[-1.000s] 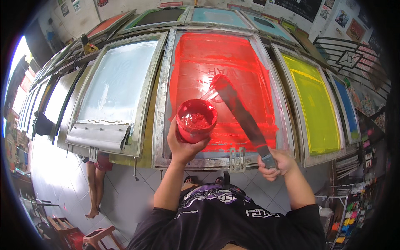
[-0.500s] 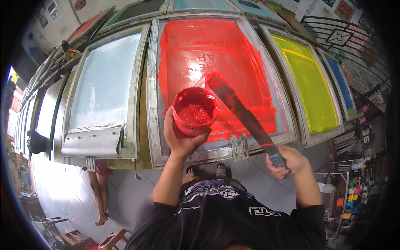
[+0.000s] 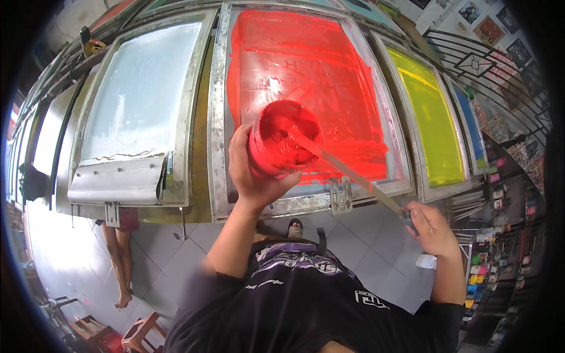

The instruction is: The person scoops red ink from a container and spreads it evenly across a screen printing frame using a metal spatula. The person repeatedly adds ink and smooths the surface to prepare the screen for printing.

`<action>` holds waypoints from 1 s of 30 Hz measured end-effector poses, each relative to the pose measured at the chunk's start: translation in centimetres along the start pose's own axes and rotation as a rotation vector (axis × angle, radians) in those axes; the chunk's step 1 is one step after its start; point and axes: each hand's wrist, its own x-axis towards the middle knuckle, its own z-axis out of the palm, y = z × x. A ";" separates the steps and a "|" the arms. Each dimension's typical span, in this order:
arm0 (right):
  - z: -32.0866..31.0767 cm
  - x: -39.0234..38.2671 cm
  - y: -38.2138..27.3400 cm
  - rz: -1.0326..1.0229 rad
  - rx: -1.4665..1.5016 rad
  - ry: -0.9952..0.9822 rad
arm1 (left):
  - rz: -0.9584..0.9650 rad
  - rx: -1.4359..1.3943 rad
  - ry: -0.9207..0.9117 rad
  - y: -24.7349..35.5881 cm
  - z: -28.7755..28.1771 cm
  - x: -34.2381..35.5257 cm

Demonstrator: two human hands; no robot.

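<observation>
My left hand (image 3: 247, 176) is wrapped round a red tub of thick red ink (image 3: 276, 159), tilted a little toward me above the red-coated screen (image 3: 347, 100) in its worn metal frame. My right hand (image 3: 429, 229) grips the dark handle of a long flat metal spatula (image 3: 359, 179); its red-smeared tip is down inside the tub's mouth, in the ink.
A pale blue screen (image 3: 135, 88) with a metal squeegee (image 3: 115, 182) stands to the left, yellow (image 3: 426, 117) and blue (image 3: 471, 126) screens to the right. A person's bare legs (image 3: 120, 259) show below the left screens, near stools (image 3: 141, 335). Small containers (image 3: 482, 270) fill a rack at right.
The spatula tip has moved from over the red screen into the tub, and the blade has turned. The tub has risen slightly in the picture; the screens have shifted upward in view.
</observation>
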 end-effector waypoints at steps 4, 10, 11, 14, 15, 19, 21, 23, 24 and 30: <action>0.6 -0.7 -1.9 -0.334 -0.475 0.311 | 0.009 0.006 0.094 -0.1 -0.1 0.3; -0.6 -2.3 -3.9 -0.286 -0.631 0.352 | -0.005 -0.008 0.161 0.0 -0.6 0.8; -1.0 -2.5 -3.8 -0.291 -0.643 0.361 | 0.001 0.014 0.160 0.0 -0.6 0.8; -1.9 -2.8 -3.4 -0.306 -0.656 0.383 | 0.012 0.055 0.168 0.1 -0.4 0.8; -2.1 -2.8 -3.2 -0.311 -0.647 0.387 | 0.011 0.053 0.178 0.1 -0.3 0.7; -2.9 -2.5 -1.9 -0.310 -0.604 0.358 | -0.044 -0.032 0.196 -0.3 0.1 0.1; -3.3 -2.2 -0.8 -0.238 -0.463 0.330 | -0.136 -0.101 0.170 0.2 0.3 0.2; -3.5 -1.5 0.5 -0.143 -0.190 0.267 | -0.290 -0.224 0.135 1.2 0.3 0.5; -3.5 -1.0 1.2 -0.084 0.011 0.217 | -0.396 -0.315 0.112 1.9 0.3 0.8; 0.9 2.4 3.1 -0.225 0.542 -0.050 | -0.747 -0.523 -0.014 3.5 0.2 1.4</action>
